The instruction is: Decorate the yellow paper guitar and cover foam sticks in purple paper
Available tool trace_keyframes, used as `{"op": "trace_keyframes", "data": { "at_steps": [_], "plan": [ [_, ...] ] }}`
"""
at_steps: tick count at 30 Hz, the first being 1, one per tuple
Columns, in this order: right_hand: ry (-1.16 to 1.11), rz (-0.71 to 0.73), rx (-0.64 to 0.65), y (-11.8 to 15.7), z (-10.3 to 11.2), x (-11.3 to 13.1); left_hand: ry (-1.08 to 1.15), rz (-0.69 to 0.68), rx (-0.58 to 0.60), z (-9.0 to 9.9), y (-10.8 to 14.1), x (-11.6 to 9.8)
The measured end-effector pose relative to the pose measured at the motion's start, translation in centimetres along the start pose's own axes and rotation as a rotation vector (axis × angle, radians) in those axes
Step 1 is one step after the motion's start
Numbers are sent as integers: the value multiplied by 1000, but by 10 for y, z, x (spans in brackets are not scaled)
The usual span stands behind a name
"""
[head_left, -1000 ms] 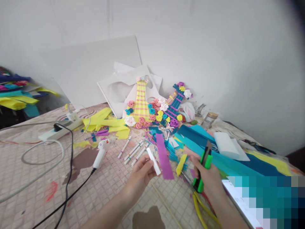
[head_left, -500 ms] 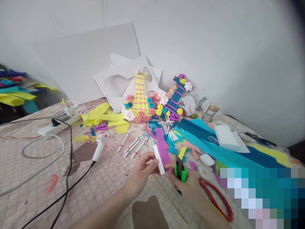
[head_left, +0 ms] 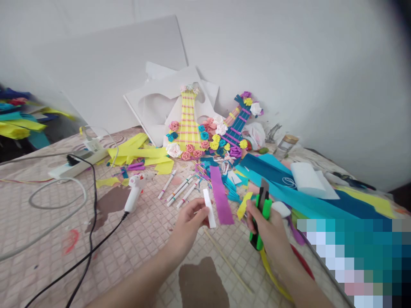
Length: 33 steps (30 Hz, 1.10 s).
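Obs., largest first. Bench [head_left: 128,244]: carries everything below; patterned cover.

R hand [head_left: 271,233]: fingers closed round the green-and-black cutter [head_left: 267,208], grey blade end up, nr a yellow scrap [head_left: 245,206]. Cutter prob. light but the heaviest item in hand; rigid, smooth casing. Best grip: mid-body, fingers clear of blade end.

Purple strip [head_left: 222,199]: on bench, between the hands; looks soft, thin, v. light, prob. tears or creases easily. Lift flat by the edges.

L hand [head_left: 189,222]: partly curled, thumb and fingers pinching the white strip [head_left: 208,203] by its lower part, upper end free, tilted. Strip looks v. light, fairly stiff, may bend or dent if squeezed. Best hold: light pinch on the long edges, well away from any blade.

Containers: plastic bag [head_left: 256,136], rear of bench, crumpled, prob. floppy; contents unclear. Glass jar [head_left: 284,147] w/ gold-coloured lid on, tilted look; prob. rigid, breakable; contents n/a, can't tell.
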State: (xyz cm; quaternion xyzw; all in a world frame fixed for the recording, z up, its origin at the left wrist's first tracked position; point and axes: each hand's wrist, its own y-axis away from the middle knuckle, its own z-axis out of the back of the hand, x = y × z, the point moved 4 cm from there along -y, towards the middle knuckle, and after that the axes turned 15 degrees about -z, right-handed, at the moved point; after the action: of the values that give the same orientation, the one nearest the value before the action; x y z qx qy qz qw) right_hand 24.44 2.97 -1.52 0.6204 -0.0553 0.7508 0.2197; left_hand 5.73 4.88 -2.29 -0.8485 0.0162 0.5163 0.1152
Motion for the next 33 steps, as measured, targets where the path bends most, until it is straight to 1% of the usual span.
{"op": "trace_keyframes", "data": {
  "at_steps": [2, 3, 6, 9, 13, 15, 19, 20, 22, 24, 25, 27, 29, 31, 33],
  "plan": [
    [-18, 31, -50, -4, 3, 3, -25, 8, -3, 0, 0, 0],
    [-15, 54, -36, -4, 2, 5, -46, 15, -1, 0, 1, 0],
    [99, 127, 53, 3, -6, 5, -168, 31, 29, 1, 3, -2],
    [236, 207, 112, 16, -16, 3, -252, 3, 52, 0, 5, -8],
    [258, 272, 214, 27, -25, 3, -269, -19, 64, -6, 7, -14],
    [212, 234, 234, 28, -26, 2, -247, -7, 121, -12, 7, -14],
    [61, -5, 293, 27, -27, -6, -149, 98, 263, -21, 13, -5],
    [21, -39, 304, 27, -27, -8, -140, 118, 271, -22, 14, -3],
    [-33, -40, 334, 28, -27, -8, -118, 144, 232, -20, 15, -1],
    [-16, 21, 352, 30, -25, -5, -69, 178, 163, -16, 14, 0],
    [24, 67, 336, 31, -23, -4, -33, 195, 132, -15, 14, 0],
    [141, 189, 251, 34, -19, 0, 51, 210, 80, -15, 12, -2],
    [246, 333, 178, 37, -16, 4, 127, 195, 38, -15, 11, -5],
    [289, 426, 161, 41, -16, 5, 155, 173, 21, -15, 10, -6],
    [286, 447, 186, 43, -18, 4, 127, 163, 34, -15, 11, -5]
  ]
}}
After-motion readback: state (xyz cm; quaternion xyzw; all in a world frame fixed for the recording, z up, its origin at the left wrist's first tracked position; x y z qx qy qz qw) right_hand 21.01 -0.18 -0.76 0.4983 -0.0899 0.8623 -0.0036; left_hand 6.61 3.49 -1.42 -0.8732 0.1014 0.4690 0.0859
